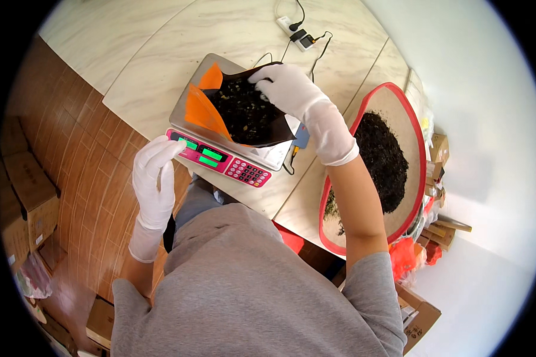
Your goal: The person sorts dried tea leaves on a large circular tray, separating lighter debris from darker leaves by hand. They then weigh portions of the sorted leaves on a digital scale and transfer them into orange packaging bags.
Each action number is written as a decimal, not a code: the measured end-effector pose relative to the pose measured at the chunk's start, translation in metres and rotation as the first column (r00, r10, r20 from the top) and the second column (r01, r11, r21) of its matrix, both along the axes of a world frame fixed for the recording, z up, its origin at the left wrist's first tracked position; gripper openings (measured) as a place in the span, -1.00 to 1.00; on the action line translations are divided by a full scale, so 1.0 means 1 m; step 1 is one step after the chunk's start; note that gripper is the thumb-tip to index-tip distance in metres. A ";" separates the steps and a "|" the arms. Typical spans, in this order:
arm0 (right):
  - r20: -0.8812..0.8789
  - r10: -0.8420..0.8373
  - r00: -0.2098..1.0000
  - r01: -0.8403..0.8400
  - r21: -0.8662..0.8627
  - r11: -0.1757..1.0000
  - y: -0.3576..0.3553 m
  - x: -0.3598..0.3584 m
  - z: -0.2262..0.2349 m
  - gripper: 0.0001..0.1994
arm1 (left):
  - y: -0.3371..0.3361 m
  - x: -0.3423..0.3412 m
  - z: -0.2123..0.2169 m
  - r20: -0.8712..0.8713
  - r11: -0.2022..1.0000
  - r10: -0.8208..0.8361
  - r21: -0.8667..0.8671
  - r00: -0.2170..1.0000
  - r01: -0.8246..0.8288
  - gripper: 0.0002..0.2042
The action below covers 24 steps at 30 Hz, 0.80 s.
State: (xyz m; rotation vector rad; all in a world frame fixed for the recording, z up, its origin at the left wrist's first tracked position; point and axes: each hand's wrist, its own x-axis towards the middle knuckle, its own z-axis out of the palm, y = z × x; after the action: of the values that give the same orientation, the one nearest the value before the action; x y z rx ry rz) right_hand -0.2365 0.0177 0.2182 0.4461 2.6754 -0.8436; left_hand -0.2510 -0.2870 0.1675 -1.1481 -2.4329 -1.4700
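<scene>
On a steel-topped electronic scale (224, 159) with a pink keypad panel and lit green displays lies a wide-mouthed bag (206, 110), orange on its left side and dark on the other. Dark, dried leaf-like material (247, 110) with a few paler bits fills it. My right hand (287, 89), in a white glove, is over the bag's far right edge, fingers curled inward; what they hold, if anything, is hidden. My left hand (155, 172), also gloved in white, is beside the scale's left end. Its fingers stretch toward the display, thumb apart, with nothing in them.
Right of my right arm, a large red-rimmed shallow tray (420, 152) holds a heap of similar dark material (387, 160). A power strip (293, 31) with cables lies at the table's far side. Cardboard boxes (39, 199) stand on the left floor.
</scene>
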 end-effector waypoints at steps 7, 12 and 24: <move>0.026 -0.063 0.998 0.061 0.063 0.996 -0.002 0.003 0.001 -0.64 | 0.002 -0.003 0.002 -0.009 1.000 -0.010 0.002 1.000 0.010 -0.69; -0.016 -0.074 0.997 0.070 -0.172 0.983 0.004 0.007 -0.010 -0.66 | 0.007 -0.003 0.002 0.003 1.000 -0.015 0.012 1.000 0.015 -0.70; -0.122 -0.003 0.993 -0.045 -0.393 0.918 -0.021 0.019 -0.001 -0.59 | 0.017 -0.001 0.000 -0.013 0.998 -0.058 0.018 0.998 0.059 -0.70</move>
State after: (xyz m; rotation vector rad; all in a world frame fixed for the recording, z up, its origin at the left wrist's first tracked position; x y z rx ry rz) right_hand -0.2171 -0.0036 0.2173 0.2733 2.5105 -1.4059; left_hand -0.2521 -0.2697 0.1674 -1.2310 -2.3920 -1.4938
